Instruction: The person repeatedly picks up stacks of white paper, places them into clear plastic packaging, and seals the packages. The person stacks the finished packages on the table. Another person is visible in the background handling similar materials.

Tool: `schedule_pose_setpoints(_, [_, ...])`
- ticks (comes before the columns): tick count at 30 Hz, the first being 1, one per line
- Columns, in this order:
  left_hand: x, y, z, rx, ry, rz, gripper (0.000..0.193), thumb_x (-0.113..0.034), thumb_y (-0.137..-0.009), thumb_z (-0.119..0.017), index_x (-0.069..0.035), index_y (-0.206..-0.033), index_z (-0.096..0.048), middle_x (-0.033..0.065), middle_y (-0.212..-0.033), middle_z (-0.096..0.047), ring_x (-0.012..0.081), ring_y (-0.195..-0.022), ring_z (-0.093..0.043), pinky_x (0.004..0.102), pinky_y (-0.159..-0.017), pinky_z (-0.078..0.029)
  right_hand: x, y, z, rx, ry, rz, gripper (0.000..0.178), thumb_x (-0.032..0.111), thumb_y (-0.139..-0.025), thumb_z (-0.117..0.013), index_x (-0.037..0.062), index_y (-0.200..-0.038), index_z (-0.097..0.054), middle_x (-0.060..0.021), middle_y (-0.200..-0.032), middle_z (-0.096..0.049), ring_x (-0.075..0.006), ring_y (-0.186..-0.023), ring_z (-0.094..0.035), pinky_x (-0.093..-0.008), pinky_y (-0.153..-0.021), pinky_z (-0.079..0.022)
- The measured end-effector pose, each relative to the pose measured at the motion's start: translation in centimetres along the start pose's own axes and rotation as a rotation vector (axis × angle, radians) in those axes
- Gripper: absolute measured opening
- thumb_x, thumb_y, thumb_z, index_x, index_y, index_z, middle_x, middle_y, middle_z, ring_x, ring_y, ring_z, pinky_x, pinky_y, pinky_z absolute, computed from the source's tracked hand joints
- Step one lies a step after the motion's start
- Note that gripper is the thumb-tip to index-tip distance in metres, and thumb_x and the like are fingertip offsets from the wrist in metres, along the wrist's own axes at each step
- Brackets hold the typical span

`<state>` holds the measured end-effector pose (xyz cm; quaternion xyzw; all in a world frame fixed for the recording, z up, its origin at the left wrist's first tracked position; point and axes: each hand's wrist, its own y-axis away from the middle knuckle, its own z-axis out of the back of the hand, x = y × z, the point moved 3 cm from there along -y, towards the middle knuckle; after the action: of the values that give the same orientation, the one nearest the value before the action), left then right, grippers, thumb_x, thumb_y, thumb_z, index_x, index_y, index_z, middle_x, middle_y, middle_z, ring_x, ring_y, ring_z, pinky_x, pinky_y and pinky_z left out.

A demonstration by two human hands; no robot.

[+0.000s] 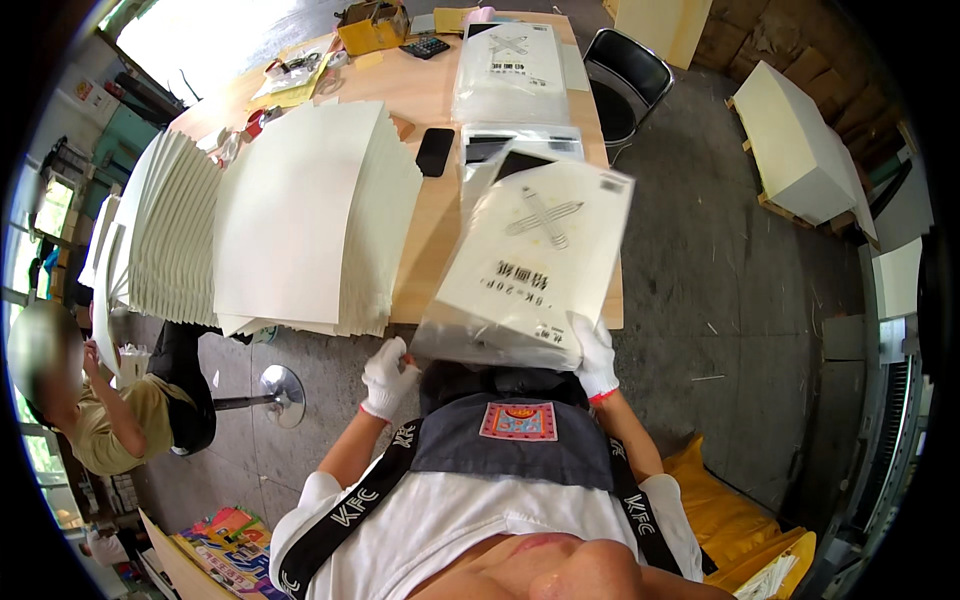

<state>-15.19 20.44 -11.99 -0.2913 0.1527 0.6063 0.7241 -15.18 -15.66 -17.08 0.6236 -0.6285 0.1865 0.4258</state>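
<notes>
A clear plastic bag of white drawing paper (pixel 545 235), with a pencil design and dark corner, lies tilted over the table's front edge. My right hand (pixel 597 358), in a white glove, grips its near right corner. My left hand (pixel 388 380), gloved too, is beside the bag's near left corner, its fingers curled; whether it pinches the plastic there is unclear. Behind the bag lie more bagged packs (pixel 520 140), partly covered by it. A further stack of bagged packs (pixel 510 70) stands at the far right of the table.
Tall stacks of white paper (pixel 285 210) fill the table's left side. A black phone (pixel 434 152), a calculator (pixel 425 47) and a cardboard box (pixel 372 26) lie on the wooden table (pixel 410 270). A black chair (pixel 625 85) stands right. Another person (pixel 130 410) sits at left, handling sheets.
</notes>
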Motion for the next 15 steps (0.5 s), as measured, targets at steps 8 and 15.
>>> schedule_pose_setpoints(8, [-14.7,-7.2,-11.6,0.85,1.489,0.273,0.066,-0.044,-0.087,-0.071,0.001,-0.129,-0.049,0.0079,-0.103,-0.062,0.0156,-0.094,-0.061,0.0321,-0.087,-0.05,5.6,-4.6,-3.1,-0.059,0.373,0.505,0.045,0.009,-0.098,-0.053,-0.0036,-0.14,-0.042,-0.0107,-0.126,-0.059,-0.0176,-0.11,-0.057,-0.0306,-0.096,-0.046])
schedule_pose_setpoints(15, [-20.2,-12.1,-11.9,0.342,0.764,-0.549,0.013,-0.012,-0.084,-0.071,-0.003,-0.088,-0.062,0.0089,-0.09,-0.058,0.0217,-0.077,-0.059,0.0334,-0.069,-0.049,10.9,-7.0,-5.4,-0.114,0.447,0.639,0.044,0.013,-0.098,-0.054,-0.0051,-0.136,-0.044,-0.0129,-0.126,-0.058,-0.0184,-0.109,-0.056,-0.0318,-0.093,-0.047])
